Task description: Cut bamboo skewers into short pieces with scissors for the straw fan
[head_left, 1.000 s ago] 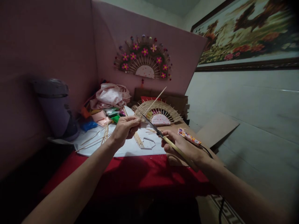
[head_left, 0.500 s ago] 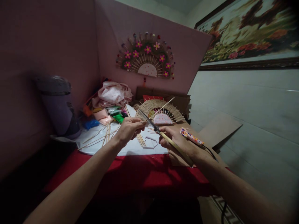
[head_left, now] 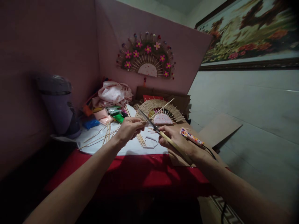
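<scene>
Table: red cloth (head_left: pixel 149 174).
Left hand (head_left: pixel 131 130): pinched closed on stick (head_left: pixel 164 106).
Right hand (head_left: pixel 174 140): curled round scissors (head_left: pixel 171 143).

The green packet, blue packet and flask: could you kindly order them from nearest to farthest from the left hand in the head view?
1. Green packet, just left of the left hand.
2. Blue packet, farther left.
3. Flask, farthest left.
</scene>
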A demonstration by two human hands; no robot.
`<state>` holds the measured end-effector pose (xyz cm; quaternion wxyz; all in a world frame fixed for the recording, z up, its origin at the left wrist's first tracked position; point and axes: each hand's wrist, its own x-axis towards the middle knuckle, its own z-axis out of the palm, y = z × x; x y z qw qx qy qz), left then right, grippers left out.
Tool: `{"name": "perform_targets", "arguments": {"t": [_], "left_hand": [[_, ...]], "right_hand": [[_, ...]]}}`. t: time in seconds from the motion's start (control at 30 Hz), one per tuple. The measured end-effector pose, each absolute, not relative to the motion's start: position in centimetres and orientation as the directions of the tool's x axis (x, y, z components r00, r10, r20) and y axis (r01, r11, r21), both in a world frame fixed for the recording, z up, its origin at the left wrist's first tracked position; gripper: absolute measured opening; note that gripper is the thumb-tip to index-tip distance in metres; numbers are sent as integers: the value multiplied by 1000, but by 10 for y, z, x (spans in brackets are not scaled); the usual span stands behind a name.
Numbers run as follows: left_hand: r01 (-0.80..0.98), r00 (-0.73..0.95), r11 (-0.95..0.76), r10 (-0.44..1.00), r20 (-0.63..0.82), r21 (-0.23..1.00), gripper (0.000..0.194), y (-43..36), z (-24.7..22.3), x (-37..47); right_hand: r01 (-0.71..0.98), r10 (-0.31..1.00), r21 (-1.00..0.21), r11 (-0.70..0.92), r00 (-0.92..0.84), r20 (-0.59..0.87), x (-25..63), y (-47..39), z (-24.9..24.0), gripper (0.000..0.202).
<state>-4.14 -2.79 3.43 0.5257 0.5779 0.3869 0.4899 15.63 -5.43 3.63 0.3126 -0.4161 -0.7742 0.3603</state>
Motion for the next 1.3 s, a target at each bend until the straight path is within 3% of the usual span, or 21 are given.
{"name": "perform_targets", "arguments": {"t": [0.6,1.07,1.17,1.3], "left_hand": [[-69,242,-124,961,138,990,32,-28,34,-42],[-81,212,-165,961,179,983,26,-27,33,-43],[-144,258,-112,955,147,983,26,-25,33,-45],[-233,411,81,911,22,969,28,-23,33,-50]], "right_hand": [[384,861,-834,395,-472,190,157,-51,33,63],[558,904,-723,408,-358,234,151,-58,36,37],[525,893,-738,424,-380,242,153,-56,31,35],[415,868,-804,427,-437,236,156,-52,26,35]]}}
